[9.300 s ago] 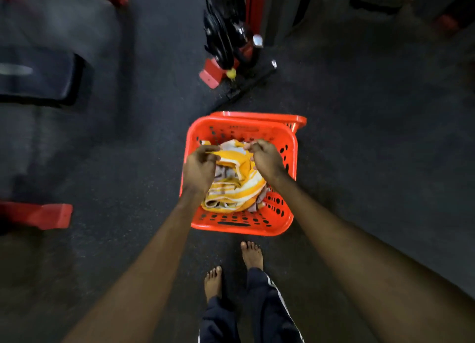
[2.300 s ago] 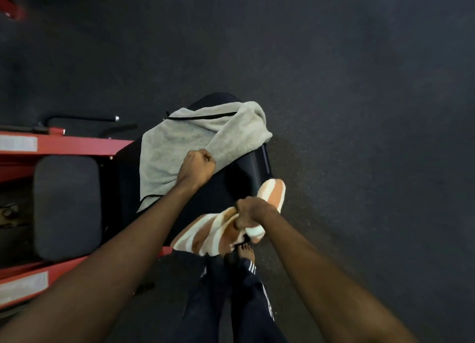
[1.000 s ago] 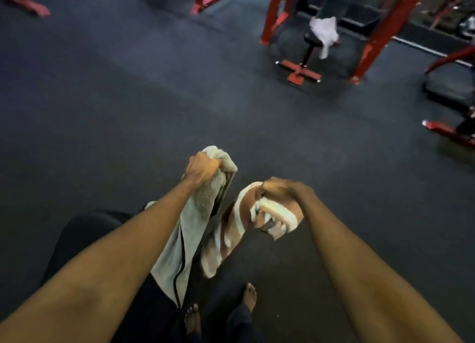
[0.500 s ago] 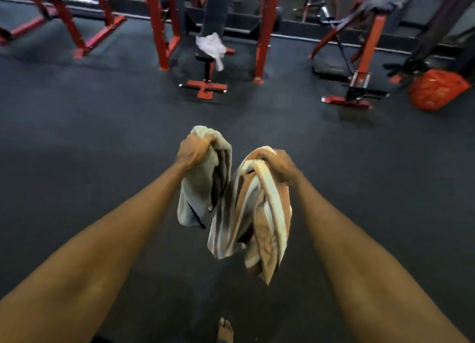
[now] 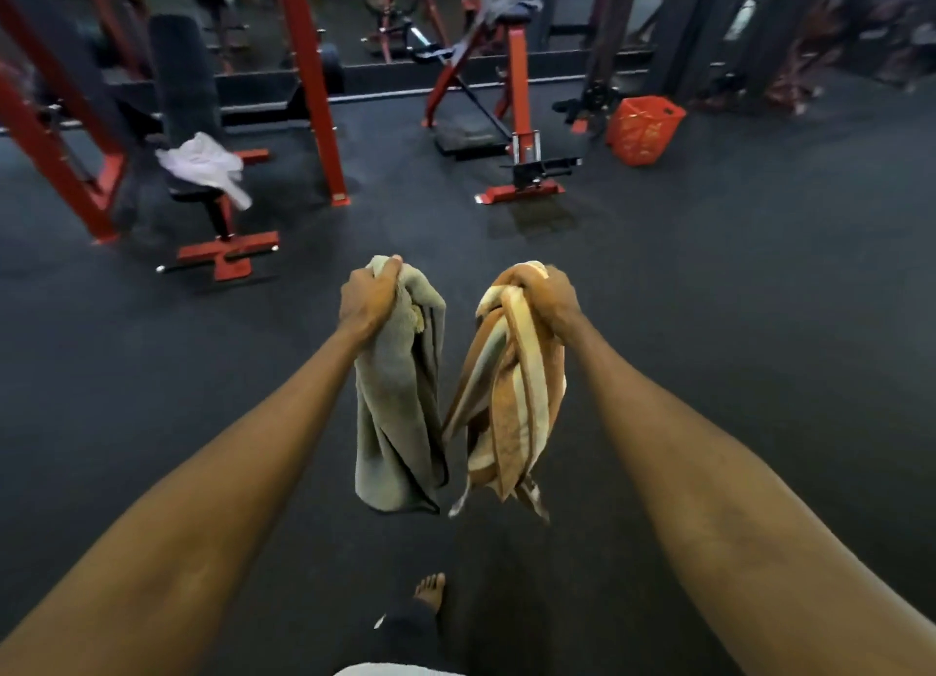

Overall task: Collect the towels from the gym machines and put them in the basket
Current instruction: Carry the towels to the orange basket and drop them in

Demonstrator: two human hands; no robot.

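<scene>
Grey towel [image 5: 400, 422] hung from the left hand [image 5: 367, 295], fisted round its top, a striped towel [image 5: 511, 407] likewise from the right hand [image 5: 549, 298], both well short of the orange basket [image 5: 640, 136]. Best was probably to keep both fists tight and release only directly above the basket.

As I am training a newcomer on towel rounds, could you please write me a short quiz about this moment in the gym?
1. True or false: the orange basket stands on the floor ahead, to the right.
2. What does the left hand grip? A: a blue towel. B: the grey towel. C: a black towel.
3. In a few words: what does the right hand hold?
Key: 1 true. 2 B. 3 the striped towel, bunched in its fingers and hanging down.
</scene>
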